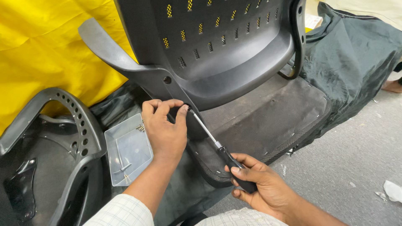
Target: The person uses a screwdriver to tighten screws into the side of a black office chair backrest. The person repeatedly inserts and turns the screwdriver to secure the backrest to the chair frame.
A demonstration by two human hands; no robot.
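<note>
A black plastic chair back (217, 46) with rows of slots leans over an upturned seat base (268, 121). My right hand (255, 184) grips the black handle of a screwdriver (220, 148); its metal shaft runs up and left to the chair's lower bracket. My left hand (165, 127) rests at that bracket, with fingertips pinched around the screwdriver's tip where it meets the plastic. The screw itself is hidden by my fingers. An armrest (104, 48) juts out to the left above my left hand.
A clear plastic tray (127, 150) holding a few screws lies just left of my left wrist. Another black chair frame (58, 142) lies at the lower left. Yellow cloth (42, 50) covers the back left, dark cloth (356, 54) the right. Grey carpet (360, 159) has paper scraps.
</note>
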